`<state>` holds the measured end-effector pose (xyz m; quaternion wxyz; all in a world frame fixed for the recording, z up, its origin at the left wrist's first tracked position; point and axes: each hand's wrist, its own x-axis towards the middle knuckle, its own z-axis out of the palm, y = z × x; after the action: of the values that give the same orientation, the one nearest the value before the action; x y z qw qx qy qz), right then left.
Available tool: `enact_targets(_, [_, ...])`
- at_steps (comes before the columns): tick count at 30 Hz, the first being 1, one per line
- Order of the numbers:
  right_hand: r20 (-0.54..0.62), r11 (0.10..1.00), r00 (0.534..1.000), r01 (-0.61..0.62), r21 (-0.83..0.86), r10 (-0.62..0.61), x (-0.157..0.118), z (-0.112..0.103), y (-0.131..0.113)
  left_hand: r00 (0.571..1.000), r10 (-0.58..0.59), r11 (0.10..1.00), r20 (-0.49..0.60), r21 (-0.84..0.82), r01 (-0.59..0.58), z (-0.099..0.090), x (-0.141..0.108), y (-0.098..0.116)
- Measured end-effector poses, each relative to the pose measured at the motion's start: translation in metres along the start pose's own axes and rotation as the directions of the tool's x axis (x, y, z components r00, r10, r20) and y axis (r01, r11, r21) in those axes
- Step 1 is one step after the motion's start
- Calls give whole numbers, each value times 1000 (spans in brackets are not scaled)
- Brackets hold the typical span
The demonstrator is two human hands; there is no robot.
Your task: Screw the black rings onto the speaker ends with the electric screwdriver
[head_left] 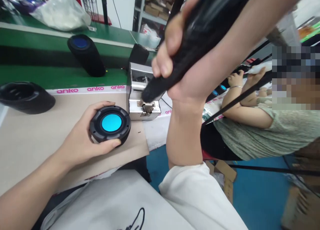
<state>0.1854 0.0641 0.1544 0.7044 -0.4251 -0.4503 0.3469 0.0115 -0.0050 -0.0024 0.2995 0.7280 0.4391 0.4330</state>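
Note:
My left hand (pixel 80 141) is wrapped around a black cylindrical speaker (pixel 120 135), thumb on the near side and fingers behind. The speaker stands on the tan work mat, its ringed end with a bright blue disc facing up. My right hand (pixel 172 46), close to the camera, grips a long black tool (pixel 207 26) that looks like an electric screwdriver. Its tapered tip points down and left, over a silver metal screw feeder box (pixel 135 114). The tip hides part of the box; I cannot tell whether they touch.
Another blue-ended speaker (pixel 86 58) and a dark, open-topped casing (pixel 27 96) stand left. A clear plastic bag (pixel 61 11) lies on the green shelf (pixel 112 36). At right, a co-worker (pixel 270 123) works with both hands. Cardboard boxes (pixel 226 176) are on the blue floor.

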Motion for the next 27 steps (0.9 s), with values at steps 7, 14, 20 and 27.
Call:
enact_targets(7, [251, 990, 966, 35, 134, -68, 12, -57, 67, 998, 46, 995, -39, 88, -42, 0, 1, -9])
enact_targets(14, [368, 999, 929, -44, 26, 31, 10, -74, 79, 998, -51, 998, -20, 37, 52, 0, 2, 1])
enact_targets(20, [323, 992, 946, -22, 123, -19, 0, -75, 47, 997, -71, 997, 14, -3, 71, -1, 3, 6])
enact_targets(27, [285, 982, 951, 76, 171, -123, 12, -70, 67, 994, -109, 994, 19, -9, 109, 0, 2, 9])
